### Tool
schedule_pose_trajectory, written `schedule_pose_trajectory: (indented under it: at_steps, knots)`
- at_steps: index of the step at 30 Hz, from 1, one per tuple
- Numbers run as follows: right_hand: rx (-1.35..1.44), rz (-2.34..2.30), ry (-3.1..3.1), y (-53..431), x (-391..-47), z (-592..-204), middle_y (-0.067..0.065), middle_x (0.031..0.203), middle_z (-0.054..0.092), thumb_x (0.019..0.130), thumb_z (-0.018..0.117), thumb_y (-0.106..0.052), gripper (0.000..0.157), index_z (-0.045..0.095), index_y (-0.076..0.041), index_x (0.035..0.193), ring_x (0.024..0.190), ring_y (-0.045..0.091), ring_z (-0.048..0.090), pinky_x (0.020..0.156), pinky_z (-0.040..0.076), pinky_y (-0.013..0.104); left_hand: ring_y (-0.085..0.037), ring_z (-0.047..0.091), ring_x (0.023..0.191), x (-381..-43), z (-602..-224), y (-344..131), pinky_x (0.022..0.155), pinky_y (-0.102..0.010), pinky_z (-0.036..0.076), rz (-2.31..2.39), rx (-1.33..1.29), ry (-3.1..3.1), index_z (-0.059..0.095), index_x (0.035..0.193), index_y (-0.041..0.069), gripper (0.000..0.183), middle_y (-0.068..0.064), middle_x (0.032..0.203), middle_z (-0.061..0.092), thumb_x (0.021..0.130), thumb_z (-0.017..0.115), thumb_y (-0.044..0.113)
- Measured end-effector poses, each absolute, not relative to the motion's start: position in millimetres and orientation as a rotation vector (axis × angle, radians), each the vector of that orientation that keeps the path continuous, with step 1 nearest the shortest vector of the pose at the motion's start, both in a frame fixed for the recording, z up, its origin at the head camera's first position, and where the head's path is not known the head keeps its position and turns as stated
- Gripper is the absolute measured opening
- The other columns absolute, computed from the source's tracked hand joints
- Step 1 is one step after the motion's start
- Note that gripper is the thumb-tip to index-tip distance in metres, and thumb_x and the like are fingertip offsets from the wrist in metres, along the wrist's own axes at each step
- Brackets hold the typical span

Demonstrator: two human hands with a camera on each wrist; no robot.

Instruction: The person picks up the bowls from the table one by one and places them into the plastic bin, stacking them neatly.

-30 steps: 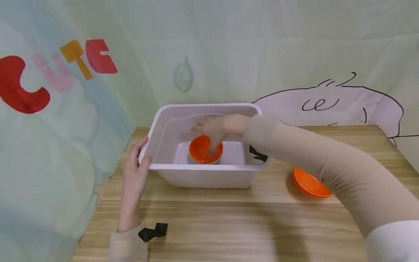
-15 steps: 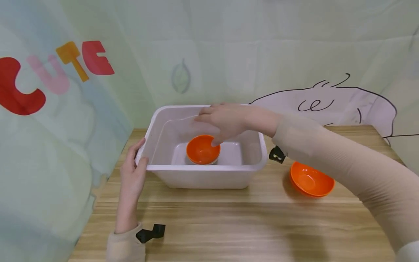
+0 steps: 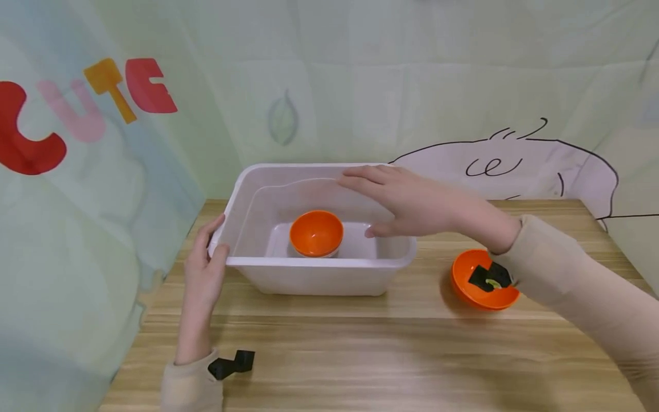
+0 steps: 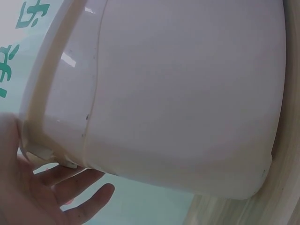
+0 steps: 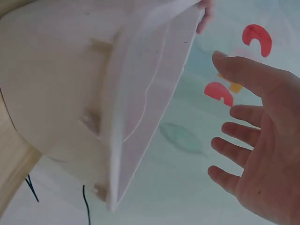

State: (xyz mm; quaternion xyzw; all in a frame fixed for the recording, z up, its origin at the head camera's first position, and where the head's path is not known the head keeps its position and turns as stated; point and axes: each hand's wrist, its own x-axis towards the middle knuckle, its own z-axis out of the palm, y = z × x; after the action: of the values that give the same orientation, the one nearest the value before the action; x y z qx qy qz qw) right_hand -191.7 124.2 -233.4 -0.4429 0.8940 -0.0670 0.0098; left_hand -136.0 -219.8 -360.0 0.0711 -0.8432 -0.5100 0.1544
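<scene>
A whitish plastic tub (image 3: 319,280) stands on the wood-grain table. My left hand (image 3: 203,274) grips its left rim, thumb on the near side and fingers around the outer edge; the left wrist view shows those fingers (image 4: 79,187) beneath the rim. Inside the tub sits an orange bowl (image 3: 316,233), with a pale edge showing under it. Over the tub's right part hovers my right hand (image 3: 412,200), its fingers extended and holding nothing. In the right wrist view that hand (image 5: 267,154) is apart from the rim, palm showing.
To the right of the tub more orange bowls (image 3: 471,294) lie on the table (image 3: 329,349), seemingly stacked, partly hidden by the right wrist's black strap piece (image 3: 489,277). A printed cloth (image 3: 340,114) hangs behind the table and along its left side.
My right hand has let go of the orange bowl in the tub, risen out and moved right. The left hand keeps its hold on the rim.
</scene>
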Motion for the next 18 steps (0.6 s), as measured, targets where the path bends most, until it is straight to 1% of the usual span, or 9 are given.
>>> schedule_pose_trajectory:
  at_steps: [3, 5, 10, 14, 18]
  knots:
    - [-1.402, -0.318, 2.846, 137.4, -182.3, -241.5, 0.004, 0.158, 0.028, 0.084, 0.071, -0.037, 0.085, 0.024, -0.02, 0.153, 0.143, 0.026, 0.029, 0.115, 0.026, 0.047, -0.019, 0.049, 0.124, -135.5, -360.2, -220.2, 0.089, -0.022, 0.041, -1.452, 0.211, -2.419, 0.045, 0.142, 0.031, 0.051, 0.004, 0.146, 0.048, 0.095, 0.042, 0.014]
    - [-1.402, -0.373, 2.882, 146.3, -175.7, -247.0, 0.004, 0.158, 0.027, 0.083, 0.072, -0.036, 0.087, 0.024, -0.02, 0.153, 0.143, 0.026, 0.029, 0.114, 0.027, 0.048, -0.019, 0.049, 0.124, -135.0, -360.3, -220.4, 0.088, -0.019, 0.039, -1.448, 0.204, -2.416, 0.046, 0.142, 0.031, 0.05, 0.004, 0.146, 0.048, 0.095, 0.042, 0.014]
    - [-1.306, -0.47, 2.947, 170.3, -162.3, -259.9, 0.004, 0.159, 0.023, 0.081, 0.075, -0.034, 0.09, 0.023, -0.021, 0.154, 0.144, 0.028, 0.026, 0.113, 0.027, 0.052, -0.02, 0.048, 0.125, -134.7, -360.2, -220.0, 0.087, -0.017, 0.038, -1.442, 0.177, -2.415, 0.045, 0.143, 0.028, 0.05, 0.002, 0.147, 0.047, 0.095, 0.042, 0.013]
    - [-1.175, -0.575, 2.967, 190.2, -153.4, -269.2, 0.003, 0.157, 0.027, 0.079, 0.078, -0.031, 0.093, 0.023, -0.024, 0.154, 0.143, 0.026, 0.027, 0.111, 0.029, 0.053, -0.02, 0.048, 0.125, -135.0, -360.8, -220.0, 0.087, -0.016, 0.039, -1.436, 0.174, -2.418, 0.045, 0.143, 0.028, 0.05, 0.002, 0.147, 0.047, 0.096, 0.042, 0.014]
    - [-1.082, -0.618, 2.994, 206.9, -143.6, -279.3, 0.001, 0.155, 0.03, 0.078, 0.079, -0.029, 0.096, 0.019, -0.03, 0.154, 0.141, 0.025, 0.03, 0.109, 0.032, 0.054, -0.019, 0.048, 0.125, -135.4, -360.6, -220.7, 0.087, -0.014, 0.038, -1.438, 0.171, -2.417, 0.045, 0.143, 0.028, 0.05, 0.002, 0.147, 0.047, 0.096, 0.042, 0.013]
